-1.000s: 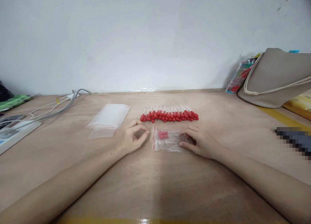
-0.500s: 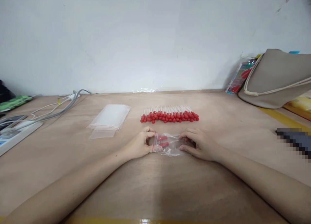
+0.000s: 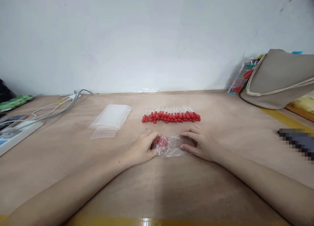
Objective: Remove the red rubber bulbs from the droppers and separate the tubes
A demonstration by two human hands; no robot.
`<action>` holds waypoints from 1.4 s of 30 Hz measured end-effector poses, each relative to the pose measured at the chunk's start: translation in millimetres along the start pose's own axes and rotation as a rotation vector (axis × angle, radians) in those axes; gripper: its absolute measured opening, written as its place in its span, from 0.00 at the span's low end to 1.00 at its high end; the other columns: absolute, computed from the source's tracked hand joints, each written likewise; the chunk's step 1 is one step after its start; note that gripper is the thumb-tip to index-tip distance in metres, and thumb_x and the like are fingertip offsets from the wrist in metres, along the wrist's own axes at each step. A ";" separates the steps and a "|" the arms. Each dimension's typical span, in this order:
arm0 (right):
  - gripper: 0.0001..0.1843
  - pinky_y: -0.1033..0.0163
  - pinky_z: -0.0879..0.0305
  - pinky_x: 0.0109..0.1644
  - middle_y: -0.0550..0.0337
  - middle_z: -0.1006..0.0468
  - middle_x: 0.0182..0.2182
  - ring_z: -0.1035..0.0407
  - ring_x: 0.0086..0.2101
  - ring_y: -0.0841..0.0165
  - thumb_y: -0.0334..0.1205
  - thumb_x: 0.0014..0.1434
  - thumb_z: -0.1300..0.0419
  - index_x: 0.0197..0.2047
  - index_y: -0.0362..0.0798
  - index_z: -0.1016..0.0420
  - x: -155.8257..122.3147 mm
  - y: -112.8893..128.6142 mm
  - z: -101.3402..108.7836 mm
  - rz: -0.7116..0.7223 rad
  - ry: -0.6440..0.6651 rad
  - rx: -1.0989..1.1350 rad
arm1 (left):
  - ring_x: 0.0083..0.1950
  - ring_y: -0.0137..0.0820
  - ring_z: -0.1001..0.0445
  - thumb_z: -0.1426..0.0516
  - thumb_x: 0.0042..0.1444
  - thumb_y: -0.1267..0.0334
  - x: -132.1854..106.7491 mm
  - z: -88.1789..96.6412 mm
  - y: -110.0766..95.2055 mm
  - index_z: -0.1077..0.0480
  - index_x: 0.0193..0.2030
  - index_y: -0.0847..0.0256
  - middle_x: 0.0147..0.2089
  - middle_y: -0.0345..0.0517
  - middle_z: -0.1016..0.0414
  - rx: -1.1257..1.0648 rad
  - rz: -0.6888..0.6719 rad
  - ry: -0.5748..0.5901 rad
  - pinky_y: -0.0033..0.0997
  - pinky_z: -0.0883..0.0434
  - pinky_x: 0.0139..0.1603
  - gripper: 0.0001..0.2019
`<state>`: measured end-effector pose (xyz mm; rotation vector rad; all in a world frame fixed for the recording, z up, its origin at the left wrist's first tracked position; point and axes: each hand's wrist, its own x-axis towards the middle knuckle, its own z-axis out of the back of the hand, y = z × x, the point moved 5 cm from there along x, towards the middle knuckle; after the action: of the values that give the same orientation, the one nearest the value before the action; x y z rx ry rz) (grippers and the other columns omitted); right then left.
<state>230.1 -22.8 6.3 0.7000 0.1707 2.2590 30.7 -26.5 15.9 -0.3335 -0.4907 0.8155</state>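
Holding bag [image 3: 173, 145] w/ L hand [image 3: 144, 145] left, R hand [image 3: 201, 142] right, might bend red-tipped sticks [image 3: 162, 142] inside if squeezed hard.

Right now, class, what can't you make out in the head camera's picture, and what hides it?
All in the head view:
Part of the clear bag's left end: behind the left hand's fingers.
Exact count of red tips inside: crumpled, shiny plastic.
Dark object at right: pixelated, cut off by the right edge.
Power strip's full length: cut off by the left edge.
Count of stacked bags: upper ones cover lower.
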 end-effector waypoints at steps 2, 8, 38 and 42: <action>0.20 0.55 0.35 0.44 0.51 0.29 0.39 0.34 0.40 0.63 0.50 0.55 0.43 0.47 0.47 0.30 -0.3 -0.7 -0.3 -0.005 -0.002 0.011 | 0.34 0.30 0.34 0.46 0.55 0.60 -0.7 2.1 2.4 0.34 0.40 0.61 0.33 0.43 0.31 -0.023 0.025 -0.009 0.28 0.37 0.33 0.09; 0.20 0.55 0.34 0.44 0.51 0.29 0.41 0.33 0.40 0.63 0.50 0.55 0.43 0.47 0.47 0.29 -0.8 -1.9 -1.2 -0.022 0.012 0.014 | 0.35 0.29 0.30 0.49 0.58 0.59 -2.2 9.0 17.7 0.29 0.43 0.63 0.37 0.45 0.26 -0.351 0.192 0.017 0.26 0.34 0.34 0.13; 0.16 0.57 0.34 0.44 0.50 0.28 0.43 0.32 0.41 0.64 0.42 0.60 0.48 0.50 0.48 0.31 4.3 14.4 8.2 0.017 -0.038 0.101 | 0.31 0.26 0.31 0.44 0.49 0.67 -4.7 21.6 16.2 0.35 0.36 0.62 0.31 0.40 0.30 -0.294 0.158 0.155 0.25 0.33 0.31 0.07; 0.21 0.56 0.34 0.47 0.50 0.29 0.47 0.32 0.44 0.63 0.45 0.58 0.46 0.54 0.49 0.34 1.6 19.7 -2.9 0.033 0.051 0.113 | 0.40 0.31 0.25 0.42 0.50 0.63 -0.8 20.4 25.4 0.31 0.43 0.63 0.41 0.47 0.24 -0.542 0.223 0.163 0.33 0.28 0.42 0.13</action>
<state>215.3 -35.4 10.9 0.7088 0.3159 2.3145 3.9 -8.8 21.0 -0.9619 -0.5221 0.8531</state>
